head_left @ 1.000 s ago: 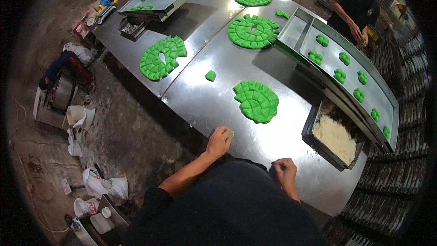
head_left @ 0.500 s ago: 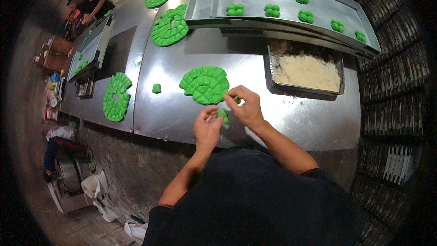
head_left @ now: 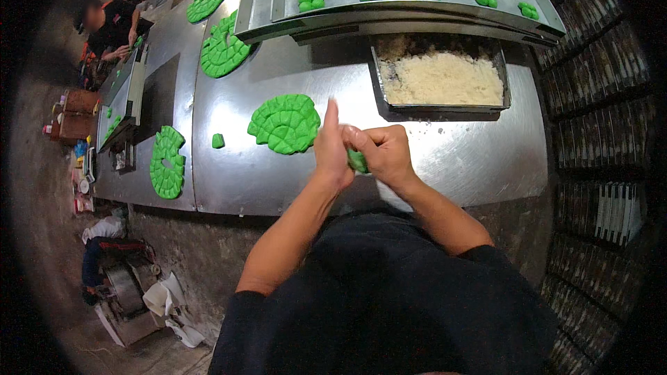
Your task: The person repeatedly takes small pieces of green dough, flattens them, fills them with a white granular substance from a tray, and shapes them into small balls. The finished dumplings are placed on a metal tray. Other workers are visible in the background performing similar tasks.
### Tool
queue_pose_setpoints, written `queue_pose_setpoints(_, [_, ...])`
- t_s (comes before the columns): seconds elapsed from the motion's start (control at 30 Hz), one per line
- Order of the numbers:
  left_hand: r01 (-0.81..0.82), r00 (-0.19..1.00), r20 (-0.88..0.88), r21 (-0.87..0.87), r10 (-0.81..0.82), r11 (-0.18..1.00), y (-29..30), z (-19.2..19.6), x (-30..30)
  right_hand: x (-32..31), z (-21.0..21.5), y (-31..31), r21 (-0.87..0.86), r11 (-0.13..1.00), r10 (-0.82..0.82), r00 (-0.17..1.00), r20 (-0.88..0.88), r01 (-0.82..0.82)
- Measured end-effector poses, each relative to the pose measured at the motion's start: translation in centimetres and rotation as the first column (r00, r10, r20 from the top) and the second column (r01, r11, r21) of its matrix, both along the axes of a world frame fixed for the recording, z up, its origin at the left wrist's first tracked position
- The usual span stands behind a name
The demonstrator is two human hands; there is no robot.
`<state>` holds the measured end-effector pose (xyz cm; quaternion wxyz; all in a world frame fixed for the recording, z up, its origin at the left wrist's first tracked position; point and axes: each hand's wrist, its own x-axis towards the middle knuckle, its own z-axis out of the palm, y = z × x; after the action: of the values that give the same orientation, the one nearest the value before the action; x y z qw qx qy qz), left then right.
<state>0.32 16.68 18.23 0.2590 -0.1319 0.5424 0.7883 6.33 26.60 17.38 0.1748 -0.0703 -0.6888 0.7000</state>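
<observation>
A piece of green dough [head_left: 357, 161] shows between my two hands, partly covered by fingers. My right hand [head_left: 386, 156] is curled closed around it, knuckles up. My left hand [head_left: 331, 153] stands on edge against the right one, fingers stretched away from me and palm turned toward the dough. Left of my hands lies a flat round slab of green dough [head_left: 285, 123], scored into small segments. One loose cut piece of green dough [head_left: 218, 140] sits further left on the metal table [head_left: 229, 184].
A metal tray [head_left: 445, 10] at the far side bears clusters of green dough balls. Nearer stands a dark pan of pale crumbs [head_left: 445, 82]. More cut dough slabs [head_left: 167, 163] lie leftward. Another person [head_left: 114, 31] works at far left. Stacked racks [head_left: 590, 139] line the right.
My hands have come together: the left has straightened its fingers and the right has closed over the dough. The view has shifted, so the table's contents appear further left.
</observation>
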Motion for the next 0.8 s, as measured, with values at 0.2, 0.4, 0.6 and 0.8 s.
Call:
queue_pose_setpoints(0.2, [0.153,0.98,0.146,-0.098,-0.138,0.983,-5.7,-7.9,-0.9,-4.8,-7.0,14.8,0.79,0.613,-0.097,0.993,0.061,0.012])
queue_pose_setpoints(0.4, [0.319,0.943,0.129,-0.077,-0.308,0.945,-4.0,-7.6,-0.4,-9.3,-10.6,19.3,0.93,0.257,-0.234,0.917,0.322,-0.262])
queue_pose_setpoints(0.6, [0.378,0.926,0.023,-0.098,-0.377,0.921,-0.3,-5.8,-2.5,-7.9,-10.8,20.5,0.887,0.423,-0.242,0.92,0.307,-0.185])
queue_pose_setpoints(0.8, [0.416,0.904,-0.097,-0.037,-0.417,0.909,8.9,-4.5,-7.7,-7.1,-8.5,21.1,-0.11,0.987,-0.066,0.919,0.388,0.117])
